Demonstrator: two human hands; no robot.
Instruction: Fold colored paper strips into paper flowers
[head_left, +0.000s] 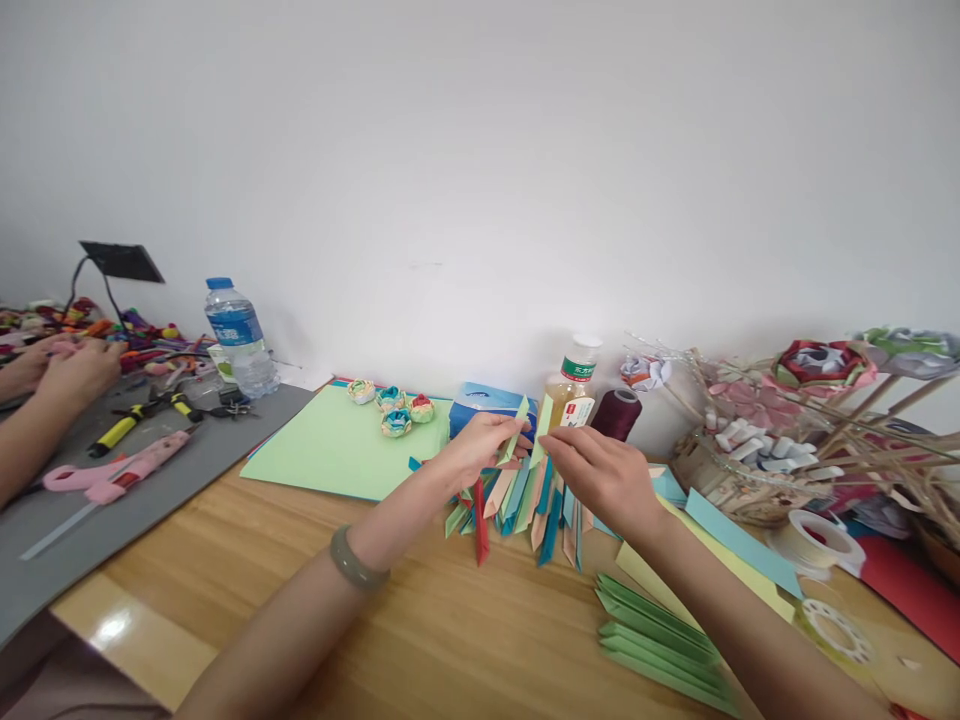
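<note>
Pinching one pale green strip (516, 432) of folded paper, the left hand (484, 447), with one bracelet (358, 558) at its wrist, faces the right hand (604, 472), whose fingertips grip a second strip (541, 432). Both strips stand apart, raised over a heap of folded strips (517, 497), too overlapped to count; one red strip (481, 522) shows at its front. Beyond are one blue packet (474, 402), one bottle of amber liquid (559, 385) and one dark spool (618, 413). Four paper rosettes (396, 423) lie on a light green sheet (322, 455); at right are two tape rolls (816, 542) and a basket (705, 470). The light wooden table (450, 630) adjoins a plain white wall (480, 180). A grey mat (187, 495) at left bears one water bottle (240, 340) and one pink glue gun (124, 478), near a co-worker's hands (82, 372). The amber bottle's green label begins 东方; the water bottle's blue label is too small to read.
</note>
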